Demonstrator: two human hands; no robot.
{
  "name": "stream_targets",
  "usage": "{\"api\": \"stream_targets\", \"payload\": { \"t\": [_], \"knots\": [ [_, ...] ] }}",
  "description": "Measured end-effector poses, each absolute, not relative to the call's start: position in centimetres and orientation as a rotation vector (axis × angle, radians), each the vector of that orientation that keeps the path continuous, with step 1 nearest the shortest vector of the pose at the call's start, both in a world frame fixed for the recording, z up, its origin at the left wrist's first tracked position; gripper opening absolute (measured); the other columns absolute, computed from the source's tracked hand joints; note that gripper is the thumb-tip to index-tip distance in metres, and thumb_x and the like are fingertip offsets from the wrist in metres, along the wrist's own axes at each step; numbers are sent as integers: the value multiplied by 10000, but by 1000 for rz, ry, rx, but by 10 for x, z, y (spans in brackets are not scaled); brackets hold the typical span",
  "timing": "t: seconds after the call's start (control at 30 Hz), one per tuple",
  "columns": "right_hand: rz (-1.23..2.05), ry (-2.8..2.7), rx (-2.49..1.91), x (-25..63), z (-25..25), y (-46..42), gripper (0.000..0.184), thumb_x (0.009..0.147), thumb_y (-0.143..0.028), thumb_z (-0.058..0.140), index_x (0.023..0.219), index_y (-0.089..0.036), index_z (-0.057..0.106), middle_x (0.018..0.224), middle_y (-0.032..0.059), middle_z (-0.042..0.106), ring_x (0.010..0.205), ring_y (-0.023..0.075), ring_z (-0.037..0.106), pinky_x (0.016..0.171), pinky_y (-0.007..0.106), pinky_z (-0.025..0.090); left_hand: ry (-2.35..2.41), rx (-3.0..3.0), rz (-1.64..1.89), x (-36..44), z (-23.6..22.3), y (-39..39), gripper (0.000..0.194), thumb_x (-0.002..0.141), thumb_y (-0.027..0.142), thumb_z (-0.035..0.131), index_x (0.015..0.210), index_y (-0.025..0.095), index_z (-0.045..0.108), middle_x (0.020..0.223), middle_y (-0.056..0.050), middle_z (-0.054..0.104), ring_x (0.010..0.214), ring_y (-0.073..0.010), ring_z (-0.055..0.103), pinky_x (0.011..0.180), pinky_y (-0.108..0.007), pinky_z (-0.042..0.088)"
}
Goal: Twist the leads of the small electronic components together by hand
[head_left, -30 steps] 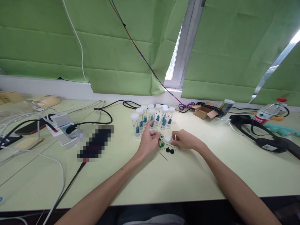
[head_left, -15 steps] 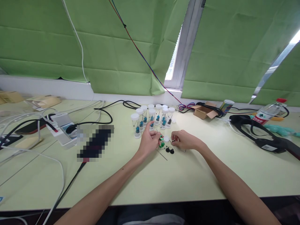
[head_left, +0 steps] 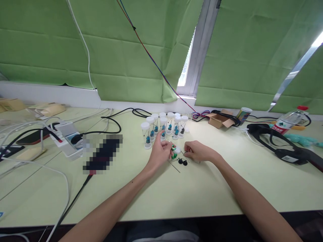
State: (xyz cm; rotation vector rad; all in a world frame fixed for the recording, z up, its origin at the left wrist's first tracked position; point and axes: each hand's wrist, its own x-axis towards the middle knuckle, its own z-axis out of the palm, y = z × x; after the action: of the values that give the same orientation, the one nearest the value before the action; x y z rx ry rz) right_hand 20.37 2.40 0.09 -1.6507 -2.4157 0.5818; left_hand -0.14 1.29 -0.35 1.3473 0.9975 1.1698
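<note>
My left hand (head_left: 161,152) is closed at the fingertips around a small shiny green part (head_left: 173,148), its thumb pointing up. Just below those fingertips lies another green piece (head_left: 174,156). My right hand (head_left: 198,151) rests on the table with its fingers pinched together; a tiny dark thing shows at the tips, too small to name. Between the hands are two small round black parts (head_left: 185,163) and a white cap (head_left: 178,150). A thin metal rod (head_left: 174,166) lies below the left fingers. Behind stand several clear tubes (head_left: 147,138) with white lids and blue parts inside.
On the left, a power strip (head_left: 68,139) sits among white and black cables, beside a pixelated dark object (head_left: 103,154). An open cardboard box (head_left: 220,119), a printed can (head_left: 243,116), a black strapped device (head_left: 280,148) and a red-capped bottle (head_left: 289,121) stand at right.
Both hands stay nearly in place. The right fingertips have shifted very slightly, and the white cap between the hands sits a touch further left.
</note>
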Motion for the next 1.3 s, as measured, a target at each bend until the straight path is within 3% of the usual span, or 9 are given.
{"api": "stream_targets", "payload": {
  "t": [0.17, 0.3, 0.43, 1.3],
  "knots": [
    [570, -2411, -1657, 203, 0, 24, 131, 866, -320, 561, 834, -193, 553, 842, 49, 644, 722, 172, 568, 602, 260, 404, 983, 1348, 1168, -2, -2, 13, 678, 805, 292, 596, 1422, 267, 313, 736, 9, 648, 504, -107, 579, 469, -224, 454],
    [545, -2417, -1652, 202, -1, 24, 139, 874, -327, 546, 826, -196, 541, 833, 49, 642, 721, 178, 570, 599, 261, 396, 967, 1382, 1158, -1, -5, 17, 386, 808, 293, 568, 1180, 195, 535, 731, -13, 646, 475, -103, 561, 458, -239, 455],
    [520, -2423, -1655, 202, -2, 24, 132, 879, -317, 543, 822, -199, 531, 833, 48, 637, 710, 175, 566, 588, 256, 386, 1007, 1405, 1148, 0, -7, 20, 199, 819, 294, 549, 960, 159, 587, 761, -43, 641, 474, -104, 558, 454, -250, 454],
    [371, -2440, -1627, 195, 3, 21, 205, 894, -280, 535, 725, -208, 444, 785, 27, 589, 676, 162, 503, 570, 257, 342, 993, 1379, 1138, 1, -7, 20, 239, 825, 368, 601, 925, 152, 595, 779, -48, 633, 502, -111, 581, 465, -257, 480]
  ]
}}
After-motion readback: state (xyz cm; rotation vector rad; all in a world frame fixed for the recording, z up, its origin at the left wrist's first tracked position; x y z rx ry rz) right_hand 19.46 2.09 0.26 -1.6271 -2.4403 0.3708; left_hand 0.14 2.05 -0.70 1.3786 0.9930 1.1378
